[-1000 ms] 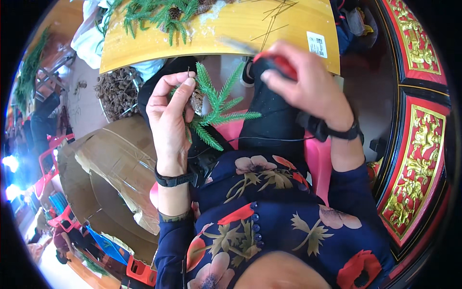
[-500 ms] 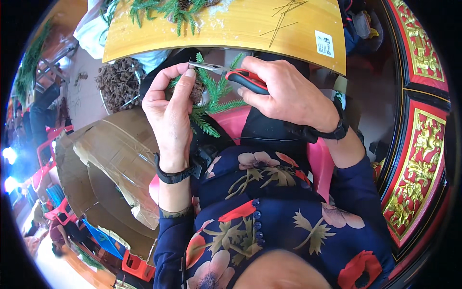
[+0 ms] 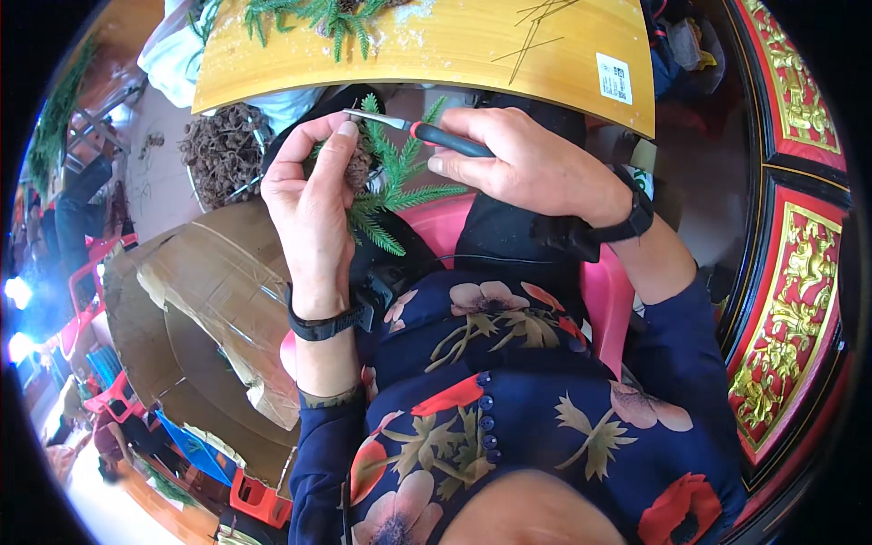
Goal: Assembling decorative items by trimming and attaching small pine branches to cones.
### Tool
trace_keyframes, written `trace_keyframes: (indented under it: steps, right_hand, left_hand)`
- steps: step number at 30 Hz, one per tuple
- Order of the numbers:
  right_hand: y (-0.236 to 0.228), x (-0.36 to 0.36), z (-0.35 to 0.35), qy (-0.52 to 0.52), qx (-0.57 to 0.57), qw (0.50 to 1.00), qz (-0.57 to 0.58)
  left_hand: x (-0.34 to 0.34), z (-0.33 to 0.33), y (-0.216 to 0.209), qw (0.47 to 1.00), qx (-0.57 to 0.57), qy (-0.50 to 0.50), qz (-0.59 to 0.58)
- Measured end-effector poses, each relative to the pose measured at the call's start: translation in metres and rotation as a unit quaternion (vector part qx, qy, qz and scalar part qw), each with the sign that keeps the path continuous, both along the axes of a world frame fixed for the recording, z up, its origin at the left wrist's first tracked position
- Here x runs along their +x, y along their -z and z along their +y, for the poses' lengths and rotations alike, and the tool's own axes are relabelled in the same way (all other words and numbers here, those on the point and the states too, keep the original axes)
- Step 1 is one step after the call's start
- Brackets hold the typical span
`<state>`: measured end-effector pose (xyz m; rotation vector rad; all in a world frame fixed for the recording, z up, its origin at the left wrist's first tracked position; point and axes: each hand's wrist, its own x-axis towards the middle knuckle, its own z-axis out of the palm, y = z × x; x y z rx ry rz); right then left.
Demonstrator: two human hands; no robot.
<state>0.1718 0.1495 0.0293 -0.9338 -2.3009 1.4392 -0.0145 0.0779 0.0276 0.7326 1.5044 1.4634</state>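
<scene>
My left hand (image 3: pixel 311 195) is closed, thumb and forefinger pinched on a thin wire end at the pliers' tip. An artificial pine sprig (image 3: pixel 396 168) with green needles and a brown pine cone (image 3: pixel 360 168) hang just behind these fingers, partly covered by them. In my right hand (image 3: pixel 545 173) are needle-nose pliers (image 3: pixel 445 138) with red and black handles. Their metal jaws point left and meet the left fingertips. Whether the jaws grip the wire is too small to tell.
A yellow table (image 3: pixel 436 68) ahead bears more green sprigs (image 3: pixel 341 23) and several thin wires (image 3: pixel 531 41). On the left stand a container of brown pine cones (image 3: pixel 222 156) and an open cardboard box (image 3: pixel 209 272). A pink chair (image 3: pixel 613 309) is beneath me; carved red-and-gold panels (image 3: pixel 786 318) line the right.
Both hands have shifted slightly left. The right hand has rolled, turning the pliers so that their handles now show edge-on, close together. The sprig moved a little with the left hand.
</scene>
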Motion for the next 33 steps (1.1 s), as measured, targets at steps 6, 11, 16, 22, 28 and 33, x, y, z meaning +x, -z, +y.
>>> trace_keyframes:
  steps: [6, 11, 16, 22, 28, 33]
  right_hand:
    - [0.000, -0.009, 0.003, 0.023, 0.192, 0.976, -0.103]
    - [-0.012, -0.035, -0.005, 0.067, 0.518, 0.807, -0.275]
    - [-0.009, -0.051, -0.002, 0.047, 0.660, 0.674, -0.328]
    - [-0.011, -0.020, 0.019, 0.007, 0.382, 0.905, -0.188]
    - [-0.010, -0.016, 0.023, -0.047, 0.034, 0.988, -0.146]
    - [-0.015, -0.012, 0.029, -0.089, -0.042, 0.986, -0.138]
  left_hand:
    - [-0.014, 0.005, 0.014, 0.985, -0.046, 0.063, -0.154]
    - [-0.021, 0.007, 0.026, 0.952, -0.055, 0.072, -0.294]
    - [-0.019, 0.008, 0.034, 0.950, -0.039, 0.046, -0.306]
    - [-0.015, 0.000, 0.026, 0.976, -0.007, 0.010, -0.219]
    - [-0.009, -0.002, 0.019, 0.986, 0.017, -0.004, -0.164]
    - [-0.005, -0.003, 0.016, 0.991, 0.029, -0.006, -0.132]
